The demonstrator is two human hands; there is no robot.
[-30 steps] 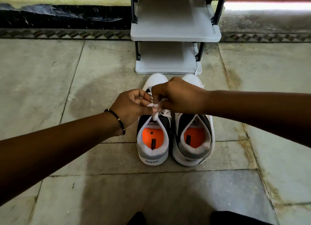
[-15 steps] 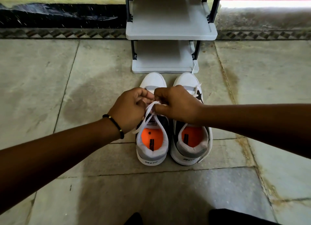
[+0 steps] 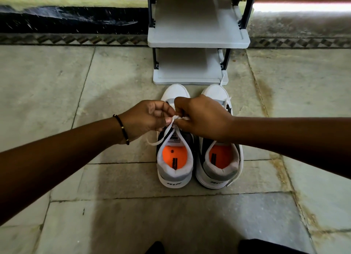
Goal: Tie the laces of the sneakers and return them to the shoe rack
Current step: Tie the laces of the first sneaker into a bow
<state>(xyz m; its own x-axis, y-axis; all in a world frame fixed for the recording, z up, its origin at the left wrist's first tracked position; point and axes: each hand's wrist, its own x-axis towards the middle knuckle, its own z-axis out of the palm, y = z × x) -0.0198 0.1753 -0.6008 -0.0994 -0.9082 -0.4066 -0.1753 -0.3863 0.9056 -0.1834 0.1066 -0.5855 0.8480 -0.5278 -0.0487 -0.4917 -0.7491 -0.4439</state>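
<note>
sneakers (image 3: 197,151) sit side by side before my shoe rack (image 3: 197,39); my left hand (image 3: 146,118) and right hand (image 3: 203,117) have fingers pinched closed on the left shoe's white lace (image 3: 177,118).

Two sneakers side by side on the stone floor (image 3: 76,82), toes toward the grey shoe rack (image 3: 198,39), heels toward camera. Orange insoles visible in both. Left hand (image 3: 146,118) and right hand (image 3: 201,117) meet over the left sneaker (image 3: 174,170), each pinching its white lace (image 3: 177,118) in a tight grip; a loose lace end trails off that shoe's left side. Right sneaker (image 3: 218,170) laces untied, one strand hanging down its outer side to the floor. Black beaded bracelet (image 3: 121,128) on left wrist. Both rack shelves in view bare.
</note>
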